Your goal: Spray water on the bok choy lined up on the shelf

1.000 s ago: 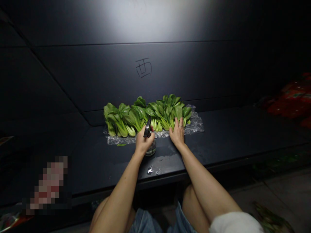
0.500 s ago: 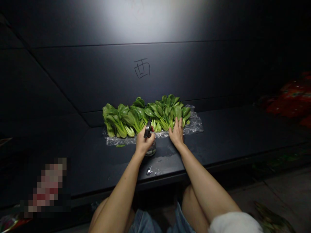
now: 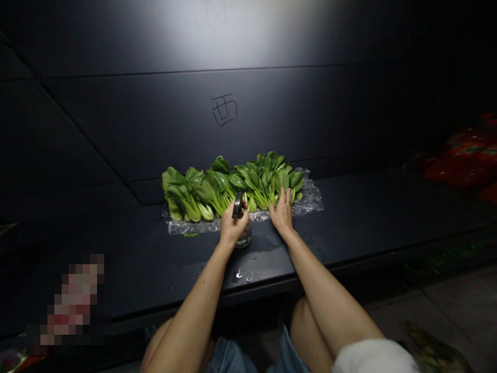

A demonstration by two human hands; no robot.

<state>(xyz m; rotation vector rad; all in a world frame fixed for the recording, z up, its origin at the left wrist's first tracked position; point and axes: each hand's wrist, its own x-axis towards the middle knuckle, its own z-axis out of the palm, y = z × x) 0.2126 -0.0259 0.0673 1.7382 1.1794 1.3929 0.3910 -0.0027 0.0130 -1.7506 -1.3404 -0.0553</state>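
Observation:
Several heads of bok choy [image 3: 217, 186] lie in a row on a sheet of clear plastic [image 3: 310, 194], leaves toward the back wall and pale stems toward me. In front of the row, my left hand [image 3: 234, 224] is wrapped round a spray bottle [image 3: 244, 238] with a black trigger head and a clear body holding some liquid. The hand covers part of the bottle. My right hand [image 3: 283, 212] lies with fingers stretched out against the stems at the right end of the row; a ring shows on one finger.
The dark shelf [image 3: 349, 207] has water drops near its front edge. A loose leaf [image 3: 191, 234] lies by the plastic. Behind rises a dark wall [image 3: 291, 114] with a written character. Red bags [image 3: 462, 160] stand at the far right, and a blurred-out patch [image 3: 73, 300] covers something at left.
My left hand and the spray bottle have shifted slightly to the right. My right hand stays against the bok choy. The view has turned a little.

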